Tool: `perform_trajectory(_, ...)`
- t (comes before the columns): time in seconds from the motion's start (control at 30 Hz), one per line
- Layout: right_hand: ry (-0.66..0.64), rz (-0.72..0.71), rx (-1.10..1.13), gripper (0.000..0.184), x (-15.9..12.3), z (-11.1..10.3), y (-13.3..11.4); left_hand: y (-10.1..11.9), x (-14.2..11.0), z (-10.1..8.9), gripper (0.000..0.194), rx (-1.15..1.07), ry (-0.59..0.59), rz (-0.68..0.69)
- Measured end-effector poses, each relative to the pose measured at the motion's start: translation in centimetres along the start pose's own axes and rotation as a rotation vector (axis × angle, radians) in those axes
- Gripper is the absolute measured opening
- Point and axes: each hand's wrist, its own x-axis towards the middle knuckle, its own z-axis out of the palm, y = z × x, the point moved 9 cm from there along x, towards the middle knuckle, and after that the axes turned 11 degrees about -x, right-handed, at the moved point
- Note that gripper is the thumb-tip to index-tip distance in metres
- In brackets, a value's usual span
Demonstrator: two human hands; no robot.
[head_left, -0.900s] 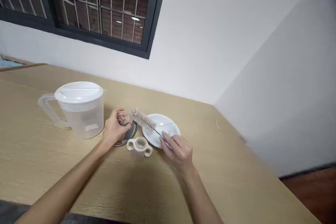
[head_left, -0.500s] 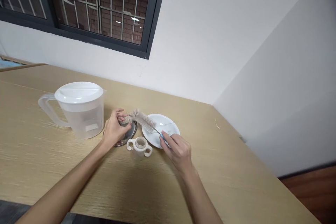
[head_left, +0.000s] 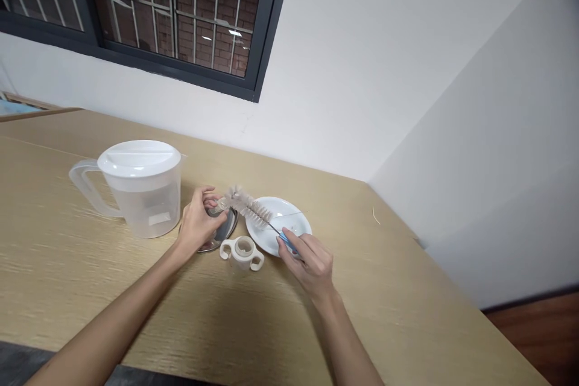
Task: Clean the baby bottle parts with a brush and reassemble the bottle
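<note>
My left hand pinches a small translucent piece, which looks like a baby-bottle nipple, over a shiny metal plate. My right hand is closed on the blue handle of a bottle brush. The brush slants up to the left, its white bristled tip against or just beside the small piece; I cannot tell whether it reaches inside. In front of both hands an uncapped clear bottle with two white handles stands upright. A white dish lies under the brush, partly hidden by my right hand.
A clear plastic jug with a white lid stands to the left of my left hand. A thin pale strip lies on the table at the right. The wall with a barred window rises behind the table.
The brush has drawn back slightly to the right, and more of its blue handle shows in my right hand. My left hand keeps its pinch. The view has shifted a little.
</note>
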Motion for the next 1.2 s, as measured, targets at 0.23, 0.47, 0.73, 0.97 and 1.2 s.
perform_trajectory(0.23, -0.050, -0.030, -0.015, 0.027, 0.0, 0.5, -0.5, -1.3, 0.1, 0.2, 0.065, -0.099, 0.022, -0.078)
perform_trajectory(0.47, -0.031, -0.016, -0.130, 0.024, -0.1, 0.4, -0.2, -3.6, 0.5, 0.3, 0.073, -0.291, 0.056, -0.192)
perform_trajectory(0.73, 0.010, 0.060, 0.028, 0.020, 0.2, -0.1, -0.3, -4.0, 0.2, 0.6, 0.076, -0.386, 0.026, -0.262)
perform_trajectory(0.97, -0.067, -0.015, -0.054, 0.023, -0.1, 0.7, -0.2, -3.8, -0.2, 1.2, 0.079, -0.527, -0.005, -0.411)
perform_trajectory(1.2, -0.016, 0.004, -0.093, 0.023, 0.0, 0.0, 0.3, -3.6, -0.5, 1.3, 0.078, -0.561, 0.003, -0.477)
